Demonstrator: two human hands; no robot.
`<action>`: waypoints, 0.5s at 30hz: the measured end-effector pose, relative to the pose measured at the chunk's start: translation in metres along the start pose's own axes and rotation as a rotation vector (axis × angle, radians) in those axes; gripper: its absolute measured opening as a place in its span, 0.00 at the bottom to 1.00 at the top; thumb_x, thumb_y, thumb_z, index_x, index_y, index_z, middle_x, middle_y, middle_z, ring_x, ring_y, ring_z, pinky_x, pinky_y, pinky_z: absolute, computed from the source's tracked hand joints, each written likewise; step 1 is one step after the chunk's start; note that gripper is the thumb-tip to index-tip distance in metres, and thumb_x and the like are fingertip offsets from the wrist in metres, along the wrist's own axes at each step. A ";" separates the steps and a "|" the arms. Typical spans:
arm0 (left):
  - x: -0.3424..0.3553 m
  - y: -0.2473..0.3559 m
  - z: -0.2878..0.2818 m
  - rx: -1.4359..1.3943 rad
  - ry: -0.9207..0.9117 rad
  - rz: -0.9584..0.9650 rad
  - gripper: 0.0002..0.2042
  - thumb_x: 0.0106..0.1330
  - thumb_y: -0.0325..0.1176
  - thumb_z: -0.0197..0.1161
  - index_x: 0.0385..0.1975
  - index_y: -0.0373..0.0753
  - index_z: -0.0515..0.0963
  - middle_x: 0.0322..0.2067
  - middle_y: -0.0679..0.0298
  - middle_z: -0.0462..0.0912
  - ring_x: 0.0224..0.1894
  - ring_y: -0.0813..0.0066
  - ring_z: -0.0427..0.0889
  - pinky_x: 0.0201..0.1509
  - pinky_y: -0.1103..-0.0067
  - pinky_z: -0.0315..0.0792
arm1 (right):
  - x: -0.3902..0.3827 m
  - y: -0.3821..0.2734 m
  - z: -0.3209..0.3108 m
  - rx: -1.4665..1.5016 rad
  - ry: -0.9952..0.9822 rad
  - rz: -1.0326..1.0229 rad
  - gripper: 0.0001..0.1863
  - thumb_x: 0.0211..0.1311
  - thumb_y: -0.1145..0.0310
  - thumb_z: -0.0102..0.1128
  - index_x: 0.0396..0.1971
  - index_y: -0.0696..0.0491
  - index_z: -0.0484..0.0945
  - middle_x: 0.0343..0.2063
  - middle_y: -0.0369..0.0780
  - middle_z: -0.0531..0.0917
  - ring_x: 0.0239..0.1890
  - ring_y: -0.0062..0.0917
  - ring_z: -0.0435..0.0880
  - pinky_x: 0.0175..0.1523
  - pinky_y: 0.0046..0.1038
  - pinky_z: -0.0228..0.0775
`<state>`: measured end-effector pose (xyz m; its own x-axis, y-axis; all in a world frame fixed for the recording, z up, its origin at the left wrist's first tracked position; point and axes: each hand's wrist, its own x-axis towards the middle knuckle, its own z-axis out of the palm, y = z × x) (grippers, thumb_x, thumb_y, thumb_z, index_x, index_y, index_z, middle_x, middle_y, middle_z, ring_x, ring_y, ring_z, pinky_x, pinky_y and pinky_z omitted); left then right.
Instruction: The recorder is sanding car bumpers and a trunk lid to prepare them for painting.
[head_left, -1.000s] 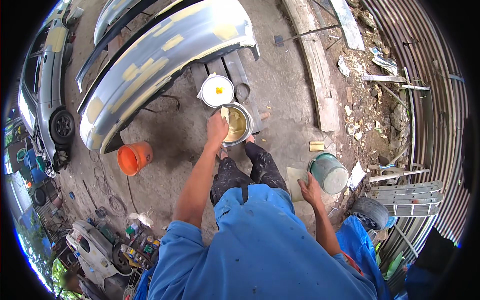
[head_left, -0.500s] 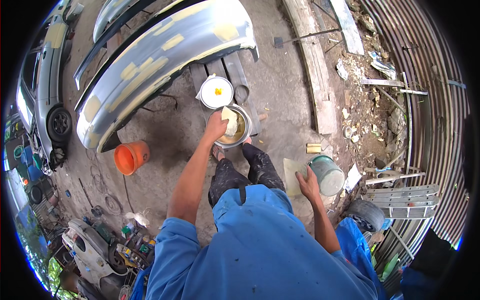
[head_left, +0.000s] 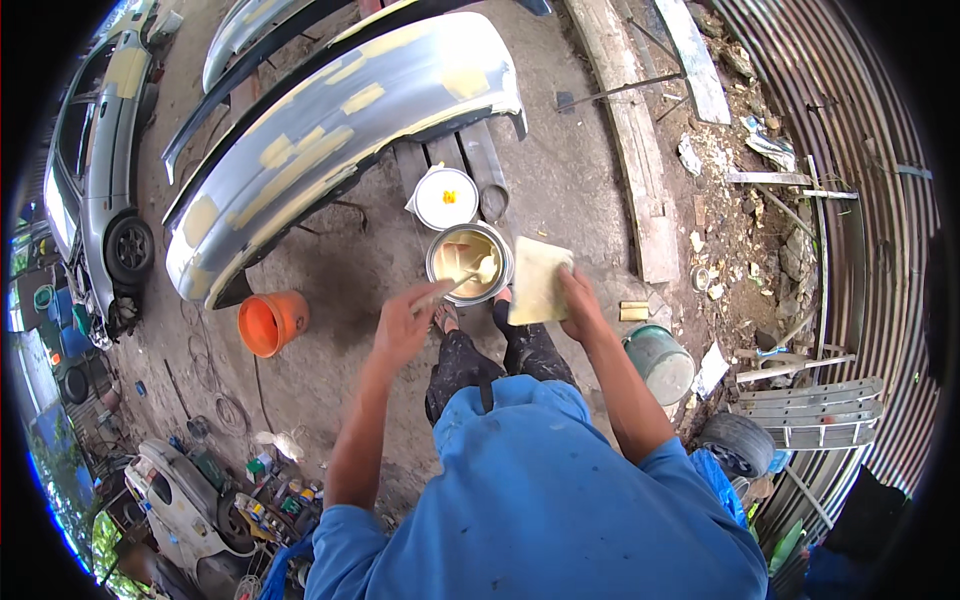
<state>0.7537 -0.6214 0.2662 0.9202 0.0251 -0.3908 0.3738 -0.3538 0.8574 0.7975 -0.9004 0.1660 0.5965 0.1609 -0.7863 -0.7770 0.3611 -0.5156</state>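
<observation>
item one: open metal can [head_left: 433, 268], centre of the frame, slightly above the middle; cream paste [head_left: 455, 252] coats its inside.

item two: left hand [head_left: 400, 325], just below and left of the can, a little blurred on my feed. i read its fingers as pinched around a thin pale tool [head_left: 434, 294], which points over the can's mouth; a dollop of paste shows at the far end. whether the tool touches the paste, i cannot tell.

item three: right hand [head_left: 582, 305], right of the can, thumb and fingers clamped on the right edge of a pale flat sheet [head_left: 540, 284], tilted and held just beside the can.

item four: white round lid [head_left: 432, 208] with a yellow-orange dab, just above the can, over a grey plank bench [head_left: 447, 153].

item five: silver bumper [head_left: 310, 125], upper left, patched in cream.

item six: orange bucket [head_left: 285, 318], left of centre.

item seven: green bucket [head_left: 665, 368], right of centre.

item eight: grey car [head_left: 105, 165], far upper left.
</observation>
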 end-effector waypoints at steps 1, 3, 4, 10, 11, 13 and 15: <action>-0.008 0.012 0.004 0.059 0.030 0.156 0.10 0.59 0.28 0.60 0.40 0.34 0.79 0.38 0.53 0.81 0.41 0.59 0.81 0.46 0.74 0.73 | 0.005 -0.003 0.012 0.003 0.005 -0.005 0.20 0.71 0.62 0.43 0.56 0.58 0.64 0.46 0.42 0.77 0.44 0.27 0.80 0.49 0.31 0.75; -0.024 0.024 0.005 0.135 0.096 0.315 0.11 0.57 0.27 0.62 0.40 0.36 0.80 0.39 0.56 0.81 0.43 0.57 0.81 0.50 0.72 0.73 | 0.008 -0.006 0.045 0.147 -0.142 0.117 0.19 0.71 0.62 0.41 0.56 0.56 0.64 0.46 0.42 0.77 0.44 0.32 0.80 0.50 0.36 0.75; -0.026 0.023 0.008 0.292 0.142 0.470 0.13 0.54 0.27 0.62 0.40 0.38 0.80 0.40 0.57 0.81 0.45 0.58 0.80 0.51 0.70 0.72 | 0.007 -0.009 0.058 0.144 -0.149 0.116 0.19 0.71 0.62 0.41 0.56 0.56 0.64 0.46 0.42 0.77 0.44 0.32 0.80 0.50 0.36 0.75; -0.045 0.016 0.014 0.595 0.221 0.630 0.19 0.47 0.24 0.60 0.42 0.45 0.81 0.45 0.59 0.78 0.52 0.60 0.77 0.58 0.63 0.68 | -0.006 -0.021 0.094 0.172 -0.242 0.189 0.19 0.72 0.62 0.38 0.55 0.56 0.64 0.47 0.45 0.77 0.46 0.35 0.80 0.51 0.39 0.75; -0.049 0.017 0.012 0.587 0.215 0.627 0.19 0.47 0.23 0.59 0.42 0.45 0.80 0.45 0.58 0.78 0.52 0.60 0.76 0.59 0.62 0.67 | -0.008 -0.022 0.093 0.206 -0.239 0.199 0.19 0.72 0.61 0.38 0.54 0.57 0.64 0.47 0.45 0.77 0.46 0.35 0.80 0.51 0.40 0.75; -0.055 0.019 0.008 0.584 0.223 0.619 0.20 0.47 0.23 0.59 0.43 0.45 0.80 0.46 0.58 0.78 0.52 0.59 0.76 0.59 0.62 0.66 | -0.010 -0.024 0.092 0.230 -0.246 0.214 0.19 0.72 0.61 0.38 0.54 0.58 0.63 0.47 0.46 0.77 0.46 0.36 0.80 0.52 0.40 0.75; -0.061 0.019 0.005 0.616 0.205 0.655 0.20 0.46 0.23 0.59 0.43 0.45 0.80 0.45 0.58 0.78 0.52 0.60 0.76 0.58 0.62 0.68 | -0.011 -0.026 0.088 0.222 -0.281 0.171 0.21 0.71 0.59 0.40 0.54 0.59 0.64 0.47 0.46 0.77 0.46 0.36 0.80 0.52 0.40 0.74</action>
<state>0.7044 -0.6341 0.3043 0.9507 -0.2115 0.2267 -0.3029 -0.7895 0.5338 0.8287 -0.8304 0.2178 0.5176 0.4700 -0.7150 -0.8262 0.4917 -0.2749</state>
